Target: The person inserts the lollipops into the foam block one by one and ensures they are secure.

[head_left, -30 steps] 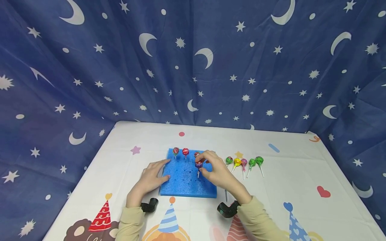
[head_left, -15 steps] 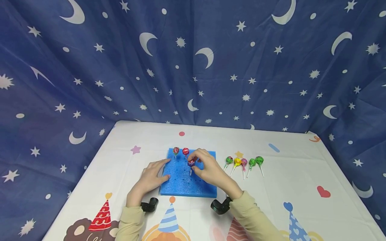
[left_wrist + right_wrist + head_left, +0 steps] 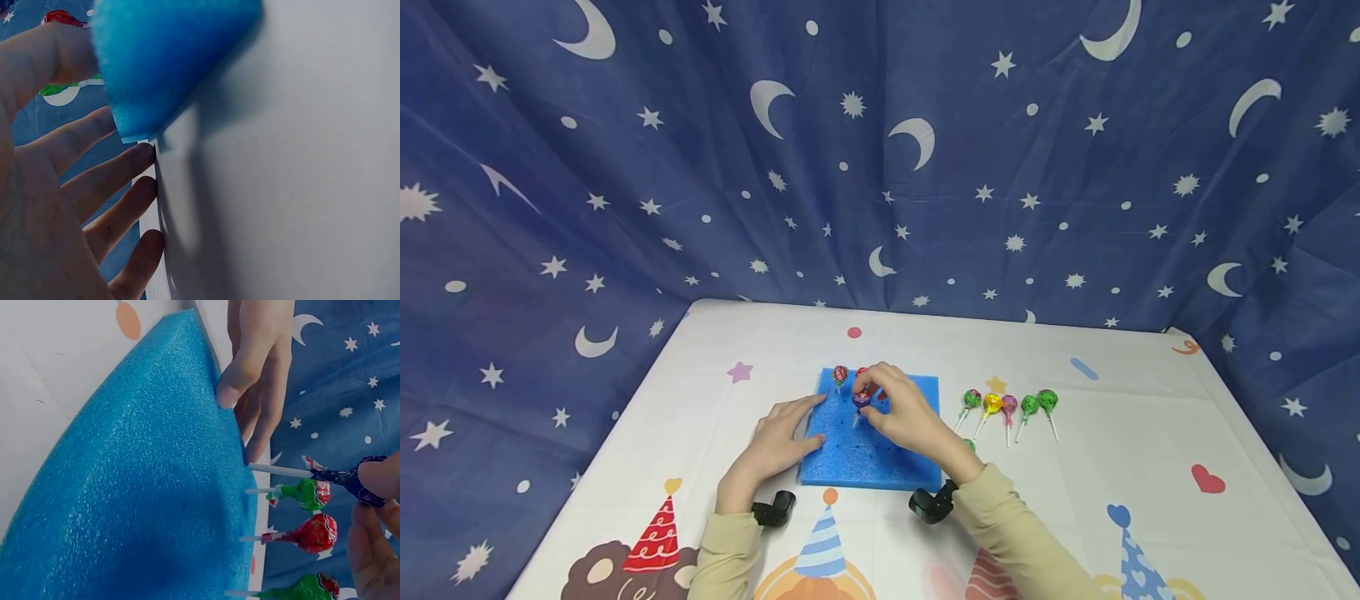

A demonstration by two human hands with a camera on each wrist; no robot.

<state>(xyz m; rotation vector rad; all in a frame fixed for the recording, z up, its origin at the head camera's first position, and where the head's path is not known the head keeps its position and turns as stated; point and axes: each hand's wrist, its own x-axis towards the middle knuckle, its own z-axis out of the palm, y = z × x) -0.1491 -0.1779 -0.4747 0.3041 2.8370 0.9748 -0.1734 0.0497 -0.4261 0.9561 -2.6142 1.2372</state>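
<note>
My right hand (image 3: 902,417) pinches a purple-wrapped lollipop (image 3: 861,400) by its candy head, over the left part of a blue foam block (image 3: 865,467). In the right wrist view, the tip of the purple lollipop's white stick is right at the foam's surface. Three lollipops stand in a row along the far side of the foam: a red-and-green one (image 3: 315,494), a red one (image 3: 317,532) and another red-and-green one (image 3: 306,589). My left hand (image 3: 781,442) rests at the block's left edge, fingers extended, thumb on the foam.
Right of the block several loose lollipops lie on the white patterned tablecloth (image 3: 1135,417), among them a yellow one (image 3: 992,404) and a pink one (image 3: 1008,406). A green one (image 3: 970,445) is mostly hidden behind my right wrist. A blue curtain (image 3: 970,167) hangs behind the table.
My right hand has moved left across the foam with the purple lollipop, from the right part to the left part. My left hand has stayed in place.
</note>
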